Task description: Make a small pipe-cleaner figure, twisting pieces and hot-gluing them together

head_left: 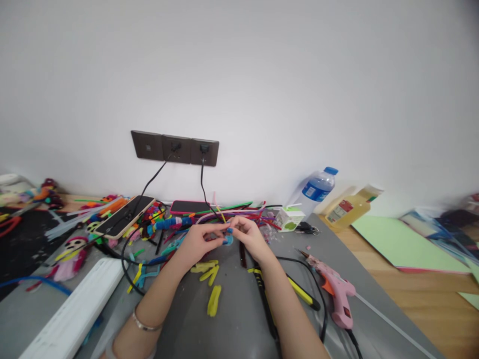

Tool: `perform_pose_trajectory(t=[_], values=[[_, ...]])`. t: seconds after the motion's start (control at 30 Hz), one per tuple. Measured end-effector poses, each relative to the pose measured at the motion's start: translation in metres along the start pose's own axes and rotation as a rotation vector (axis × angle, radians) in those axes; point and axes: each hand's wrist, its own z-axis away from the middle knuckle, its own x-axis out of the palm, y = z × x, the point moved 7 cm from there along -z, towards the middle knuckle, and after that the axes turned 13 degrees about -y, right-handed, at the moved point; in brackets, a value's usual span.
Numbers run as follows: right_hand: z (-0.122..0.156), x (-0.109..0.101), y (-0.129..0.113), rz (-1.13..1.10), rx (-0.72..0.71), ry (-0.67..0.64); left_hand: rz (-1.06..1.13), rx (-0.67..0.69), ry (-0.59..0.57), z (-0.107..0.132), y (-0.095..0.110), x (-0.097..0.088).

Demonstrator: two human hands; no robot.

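My left hand (202, 242) and my right hand (247, 235) meet over the grey table, fingertips touching. Both are closed in a pinch, and whatever they hold is too small to make out. A thin yellow and pink pipe cleaner (223, 215) rises at the fingertips; I cannot tell whether it is gripped. Just below the fingers shows a light-blue piece (228, 241). Several folded yellow fuzzy pieces (214, 300) lie in front of my left hand. Under my right forearm are black-and-yellow handled pliers (302, 293), partly hidden, and a dark strip (243, 255).
A pink glue gun (339, 294) with its cord lies right. Behind stand a water bottle (318, 192), a yellow liquid bottle (350, 207) and a small box (289, 218). Left are a phone (127, 216), a white power strip (78, 309), fuzzy dolls (71, 257) and black cables.
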Motion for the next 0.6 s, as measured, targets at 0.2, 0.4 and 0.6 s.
perform_pose_trajectory(t=[0.2,0.4,0.6], values=[[0.0003,0.0005,-0.0001,-0.007,0.01,0.01,0.007,0.001,-0.007,0.0001,0.0021,0.0005],[0.0001,0.0007,-0.0005,0.004,0.013,0.012,0.023,-0.002,-0.015,0.0009,0.0007,0.0011],[0.0004,0.002,-0.001,-0.005,0.004,-0.002,0.013,0.0,-0.013,0.0002,0.0002,0.0007]])
